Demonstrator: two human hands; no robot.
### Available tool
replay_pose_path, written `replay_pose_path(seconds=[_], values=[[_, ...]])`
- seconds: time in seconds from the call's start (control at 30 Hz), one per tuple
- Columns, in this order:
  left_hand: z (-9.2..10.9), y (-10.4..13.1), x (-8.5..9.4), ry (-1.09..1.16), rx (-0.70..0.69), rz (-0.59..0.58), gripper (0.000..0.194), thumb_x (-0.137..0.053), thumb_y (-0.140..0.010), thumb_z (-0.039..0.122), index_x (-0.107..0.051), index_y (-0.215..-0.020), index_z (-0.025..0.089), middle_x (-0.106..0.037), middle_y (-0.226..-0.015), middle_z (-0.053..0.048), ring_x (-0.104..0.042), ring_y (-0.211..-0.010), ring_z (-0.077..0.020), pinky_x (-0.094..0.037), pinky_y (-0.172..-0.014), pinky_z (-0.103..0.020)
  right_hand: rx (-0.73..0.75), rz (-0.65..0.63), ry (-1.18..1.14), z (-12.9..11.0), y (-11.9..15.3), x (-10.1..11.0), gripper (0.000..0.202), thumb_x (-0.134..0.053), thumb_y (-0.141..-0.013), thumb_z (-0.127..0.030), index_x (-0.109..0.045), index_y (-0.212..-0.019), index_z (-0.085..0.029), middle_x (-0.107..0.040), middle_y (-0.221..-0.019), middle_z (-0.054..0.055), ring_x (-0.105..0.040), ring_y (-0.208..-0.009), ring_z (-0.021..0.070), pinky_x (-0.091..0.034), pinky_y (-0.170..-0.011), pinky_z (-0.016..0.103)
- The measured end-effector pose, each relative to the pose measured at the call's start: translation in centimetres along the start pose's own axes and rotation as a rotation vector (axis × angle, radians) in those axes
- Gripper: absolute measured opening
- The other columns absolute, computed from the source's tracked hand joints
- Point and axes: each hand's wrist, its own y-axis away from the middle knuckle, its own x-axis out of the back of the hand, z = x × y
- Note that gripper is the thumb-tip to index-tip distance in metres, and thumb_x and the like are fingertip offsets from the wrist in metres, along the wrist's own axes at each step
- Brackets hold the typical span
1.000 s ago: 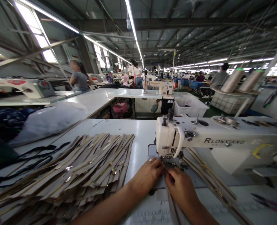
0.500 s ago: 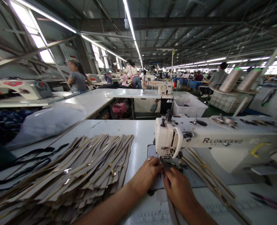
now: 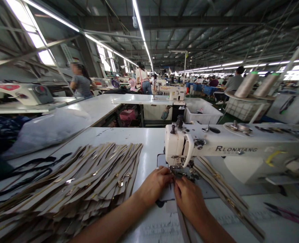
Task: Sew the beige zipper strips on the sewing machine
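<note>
A white sewing machine stands before me, its head over the needle area. Just in front of the presser foot, my left hand is closed, with its fingertips pinched at the end of a beige-grey zipper. My right hand is closed too, thumb and fingers on the same zipper, which trails from under the palm towards me. The two hands' fingertips almost touch, and they hide the pinched end. Behind the needle, further zippers with metal sliders extend to the right.
Left of the hands lies a wide pile of zippers. Thread snips are at the right. A clear plastic bag and dark straps lie further left. Thread cones and a white bin stand beyond; several people work farther off.
The whole view has shifted slightly, so things sit a little further left and up. Both hands remain at the presser foot with the zipper, almost unmoved.
</note>
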Motion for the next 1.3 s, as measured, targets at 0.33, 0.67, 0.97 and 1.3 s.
replay_pose_path(seconds=[0.33, 0.67, 0.97, 1.3], values=[[0.1, 0.5, -0.3, -0.021, 0.056, 0.028, 0.016, -0.054, -0.091, 0.02, -0.069, -0.096, 0.019, -0.062, -0.095, -0.006, -0.056, -0.096, -0.0198, -0.049, -0.088, -0.031, -0.022, -0.01, -0.043, 0.1, 0.3, 0.2, 0.021, -0.044, -0.087, -0.013, -0.063, -0.087, -0.021, -0.064, -0.081, 0.003, -0.064, -0.077, 0.018, -0.043, -0.067, 0.026], [-0.5, 0.4, 0.1, 0.046, -0.118, 0.013, 0.027, -0.049, -0.094, 0.021, -0.064, -0.116, 0.022, -0.061, -0.104, -0.007, -0.055, -0.1, -0.0199, -0.048, -0.089, -0.031, -0.006, -0.04, -0.106, 0.2, 0.7, 1.3, 0.026, -0.042, -0.089, -0.016, -0.067, -0.096, -0.018, -0.068, -0.088, 0.006, -0.066, -0.081, 0.0194, -0.048, -0.072, 0.028], [0.0, 0.6, 0.7, 0.007, -0.167, -0.027, 0.025, -0.048, -0.093, 0.017, -0.066, -0.111, 0.019, -0.062, -0.103, -0.008, -0.053, -0.1, -0.0198, -0.046, -0.09, -0.031, -0.086, 0.004, -0.321, 0.6, 5.2, 1.6, 0.033, -0.044, -0.087, -0.022, -0.063, -0.113, -0.015, -0.065, -0.079, 0.005, -0.063, -0.07, 0.0174, -0.05, -0.065, 0.027], [0.1, 0.6, 0.4, -0.035, -0.173, -0.002, 0.025, -0.046, -0.095, 0.015, -0.065, -0.11, 0.018, -0.062, -0.104, -0.007, -0.053, -0.1, -0.0187, -0.044, -0.09, -0.028, 0.02, 0.049, -0.18, 0.0, 5.5, 0.7, 0.029, -0.04, -0.088, -0.011, -0.066, -0.1, -0.016, -0.063, -0.081, 0.006, -0.063, -0.076, 0.0197, -0.051, -0.069, 0.031]])
